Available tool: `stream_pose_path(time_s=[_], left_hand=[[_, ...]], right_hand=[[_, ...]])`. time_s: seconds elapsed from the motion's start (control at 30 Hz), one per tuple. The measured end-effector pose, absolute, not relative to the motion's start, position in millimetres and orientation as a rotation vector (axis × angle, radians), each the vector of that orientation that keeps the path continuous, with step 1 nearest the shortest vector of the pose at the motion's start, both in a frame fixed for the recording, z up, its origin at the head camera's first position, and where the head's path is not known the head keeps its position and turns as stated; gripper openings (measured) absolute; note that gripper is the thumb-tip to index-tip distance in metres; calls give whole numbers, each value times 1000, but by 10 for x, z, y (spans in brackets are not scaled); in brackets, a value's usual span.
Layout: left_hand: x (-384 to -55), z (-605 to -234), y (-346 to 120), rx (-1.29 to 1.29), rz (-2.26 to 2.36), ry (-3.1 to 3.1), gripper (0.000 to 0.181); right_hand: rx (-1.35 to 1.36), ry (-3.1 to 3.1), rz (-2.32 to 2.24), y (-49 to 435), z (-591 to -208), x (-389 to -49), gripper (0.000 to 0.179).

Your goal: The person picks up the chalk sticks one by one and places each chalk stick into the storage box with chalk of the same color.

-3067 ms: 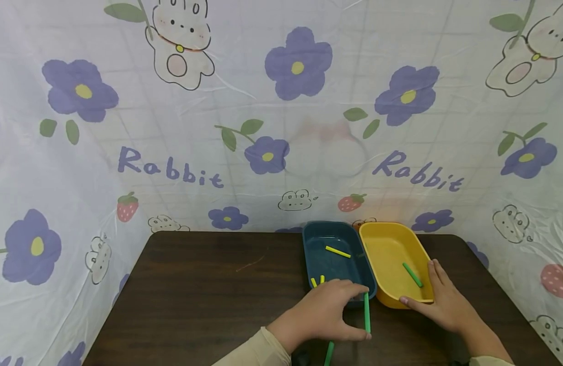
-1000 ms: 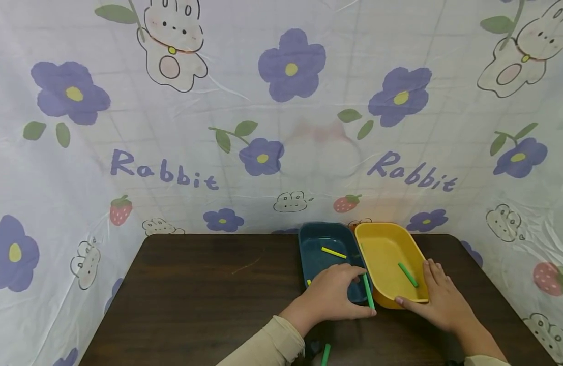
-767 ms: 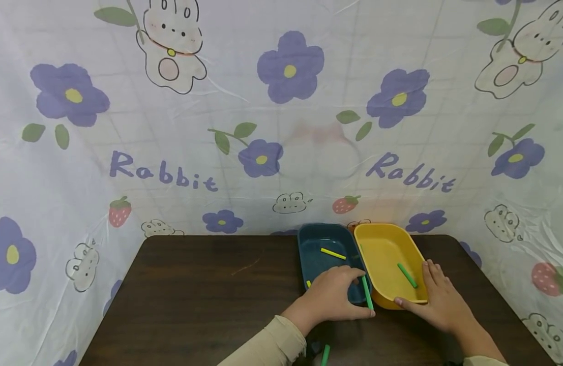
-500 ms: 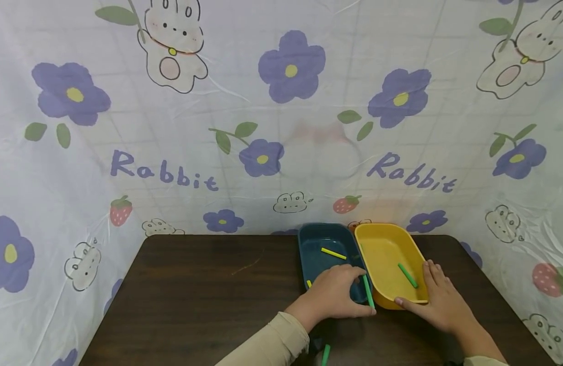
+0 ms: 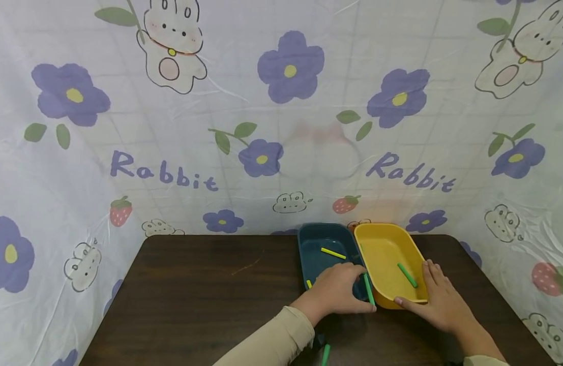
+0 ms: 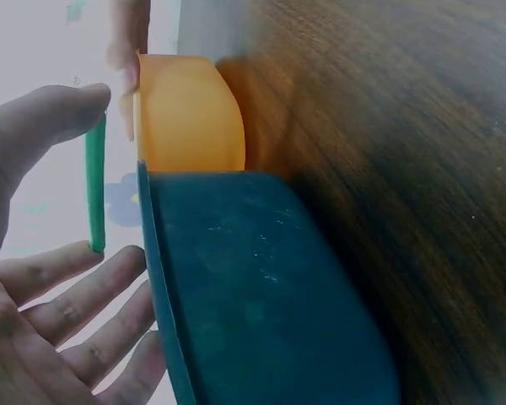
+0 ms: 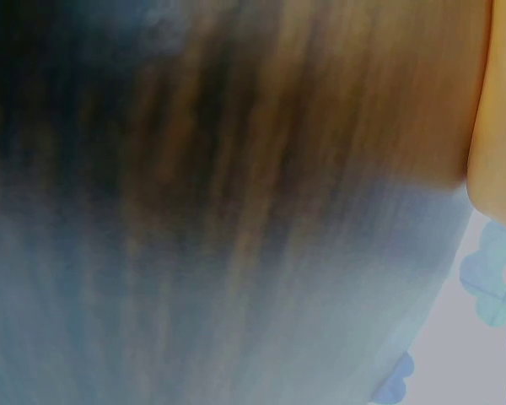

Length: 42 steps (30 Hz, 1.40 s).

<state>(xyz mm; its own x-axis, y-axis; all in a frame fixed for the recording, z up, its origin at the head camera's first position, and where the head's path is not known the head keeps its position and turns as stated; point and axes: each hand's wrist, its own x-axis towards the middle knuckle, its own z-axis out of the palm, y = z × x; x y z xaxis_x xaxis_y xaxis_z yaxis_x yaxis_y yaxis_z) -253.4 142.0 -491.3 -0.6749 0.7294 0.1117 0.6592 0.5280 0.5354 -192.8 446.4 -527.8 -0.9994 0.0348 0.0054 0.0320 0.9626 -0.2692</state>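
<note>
My left hand (image 5: 333,291) pinches a green stick (image 5: 369,290) by its two ends, thumb against fingertip, as the left wrist view also shows. It hovers over the near end of a dark blue plastic bin (image 5: 311,233), hiding part of it. A yellow stick (image 5: 333,253) lies inside that bin, and another yellow stick (image 5: 309,284) pokes out beside the hand. To the right stands a yellow bin (image 5: 384,244) with one green stick (image 5: 407,275) in it. My right hand (image 5: 446,300) rests on its near right corner, fingers along the side, thumb on the front rim.
A further green stick (image 5: 325,355) lies on the dark wooden table (image 5: 208,300) near the bottom edge. Behind the table hangs a white cloth (image 5: 244,203) printed with flowers and rabbits. Both bins stand side by side near it.
My left hand has moved a little forward with the green stick, closer to the yellow bin, and has been nearly still over the last second. My right hand keeps its place on the yellow bin.
</note>
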Motion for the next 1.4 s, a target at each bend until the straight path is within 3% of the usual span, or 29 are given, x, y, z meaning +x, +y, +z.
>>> stream_pose_path(time_s=[0.47, 1.0, 1.4], left_hand=[[-2580, -4920, 1542, 1199, 746, 2698, 83], [-2633, -4900, 1626, 1159, 765, 2721, 74], [-2671, -5002, 1736, 1078, 787, 2712, 80]], right_hand=[[-43, -3106, 408, 4466, -5282, -1931, 127], [-31, -3105, 436, 4489, -5290, -1944, 127], [-31, -3099, 431, 4489, -5291, -1943, 126]])
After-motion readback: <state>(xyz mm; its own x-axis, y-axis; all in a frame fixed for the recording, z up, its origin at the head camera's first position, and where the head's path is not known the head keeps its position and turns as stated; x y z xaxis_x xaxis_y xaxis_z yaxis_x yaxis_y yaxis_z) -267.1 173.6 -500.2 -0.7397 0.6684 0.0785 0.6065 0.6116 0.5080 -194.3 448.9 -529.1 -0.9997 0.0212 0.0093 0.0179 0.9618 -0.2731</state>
